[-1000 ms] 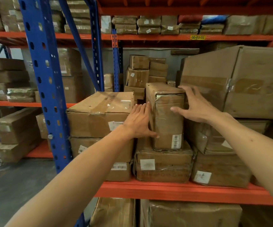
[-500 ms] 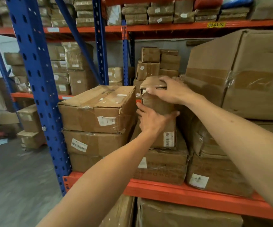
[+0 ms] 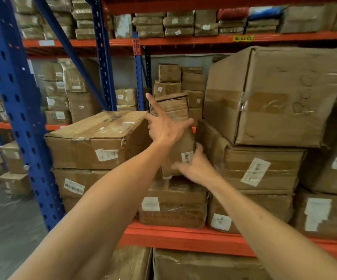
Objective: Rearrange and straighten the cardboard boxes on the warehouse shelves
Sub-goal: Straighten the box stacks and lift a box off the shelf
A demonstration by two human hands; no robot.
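- Head view: 2 bare hands are gripping a narrow upright cardboard box (image 3: 175,122) on the orange shelf (image 3: 183,237).
- Left hand (image 3: 164,127) is lying on the box's upper front, fingers splayed apart.
- Right hand (image 3: 196,165) is clasping its lower right corner beside a barcode label (image 3: 186,157).
- That box is standing atop a flat taped box (image 3: 173,205).
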